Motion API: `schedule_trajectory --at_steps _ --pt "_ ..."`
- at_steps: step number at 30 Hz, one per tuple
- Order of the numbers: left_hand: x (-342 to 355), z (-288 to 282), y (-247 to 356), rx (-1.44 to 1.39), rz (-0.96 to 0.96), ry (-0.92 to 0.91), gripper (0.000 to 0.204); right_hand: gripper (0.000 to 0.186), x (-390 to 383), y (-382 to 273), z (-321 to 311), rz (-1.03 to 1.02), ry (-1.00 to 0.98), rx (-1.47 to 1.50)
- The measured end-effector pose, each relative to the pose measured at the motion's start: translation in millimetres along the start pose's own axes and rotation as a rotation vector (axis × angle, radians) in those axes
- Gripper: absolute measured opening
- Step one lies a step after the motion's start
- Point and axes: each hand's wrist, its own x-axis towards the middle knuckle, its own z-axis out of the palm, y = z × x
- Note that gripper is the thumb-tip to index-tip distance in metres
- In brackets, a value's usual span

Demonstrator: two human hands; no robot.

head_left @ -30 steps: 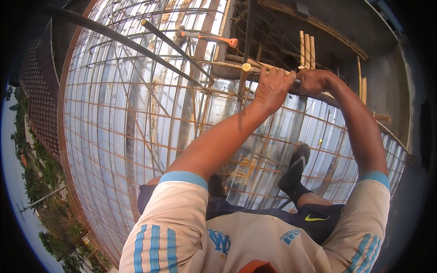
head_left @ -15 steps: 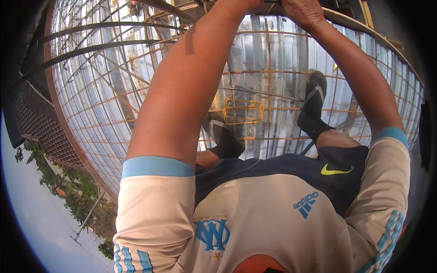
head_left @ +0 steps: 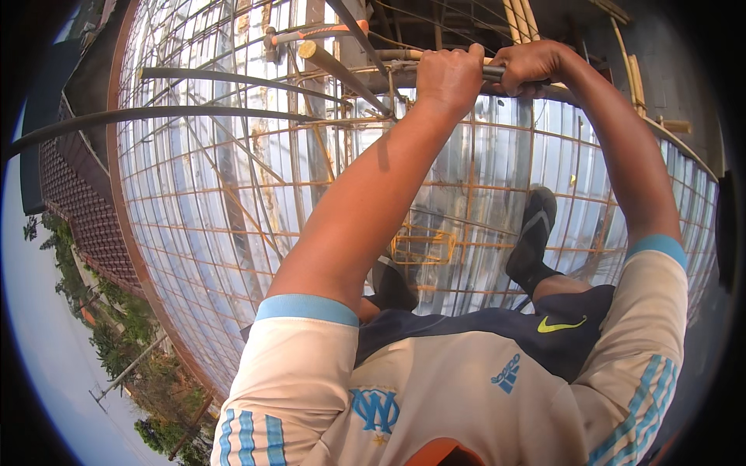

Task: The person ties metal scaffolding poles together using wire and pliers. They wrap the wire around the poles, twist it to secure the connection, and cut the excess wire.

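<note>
Both arms stretch ahead to the far edge of a corrugated metal deck (head_left: 489, 155). My left hand (head_left: 451, 78) is closed in a fist around a dark metal bar (head_left: 493, 71). Just to its right, my right hand (head_left: 530, 67) grips the same bar, fingers curled round it. A short stretch of the bar shows between the two fists; I cannot tell how far it runs beyond them. Rusty rebar mesh (head_left: 497, 188) lies over the deck below my hands.
A hammer (head_left: 315, 33) with an orange-and-grey handle lies beyond a wooden pole (head_left: 330, 66). Dark bars (head_left: 202, 114) jut leftward. A yellow-orange wire bundle (head_left: 423, 246) lies between my feet, which wear dark socks and sandals (head_left: 536, 221). Past the deck's far edge is a darker drop.
The view has tilted up and shifted, so both hands, the bar and the hammer show more fully. Both hands appear to keep hold of the bar, now closer together.
</note>
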Motion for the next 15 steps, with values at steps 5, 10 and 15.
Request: schedule_trajectory --at_steps 5,10,15 --pt "13 5 -5 0.018 0.022 -0.146 0.025 0.033 -12 -3 23 -0.059 0.196 0.032" --pt "28 -24 -10 -0.041 0.014 -0.343 0.031 0.045 -10 10 81 -0.273 1.249 -0.883" --pt "8 -10 -2 -0.034 0.015 -0.049 0.032 0.039 4 26 55 -0.406 0.968 -0.611"
